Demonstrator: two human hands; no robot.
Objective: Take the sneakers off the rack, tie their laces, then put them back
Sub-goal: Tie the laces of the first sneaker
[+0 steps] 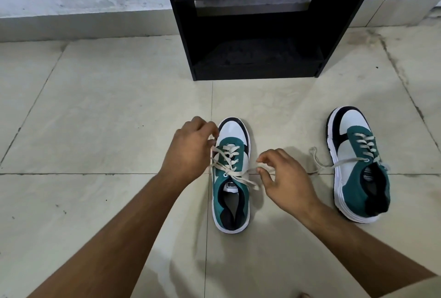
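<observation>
While both sneakers stand on the tiled floor point(107, 106) in front of the black rack point(257, 23), the tying step is in hand on the near sneaker point(232, 178), which sits toe toward the rack between the two hands; the left hand point(191, 149) is closed, pinching one lace end point(213, 154) up and to the left of the eyelets; the right hand point(284, 176) has thumb and forefinger closed on the other lace end point(253, 172), drawn out to the right, its remaining fingers loosely spread; the two ends appear crossed near the top eyelets, though whether a first knot is already seated I cannot tell. The far sneaker point(358, 164) lies well apart to the right, its lace trailing loose on the floor, so it looks untied. The rack's lower shelf looks free for the return. Next, by my reading, the ends need pulling snug, then loops formed and a bow cinched; that calls for even tension from both hands, without dragging the light shoe across the tile.
</observation>
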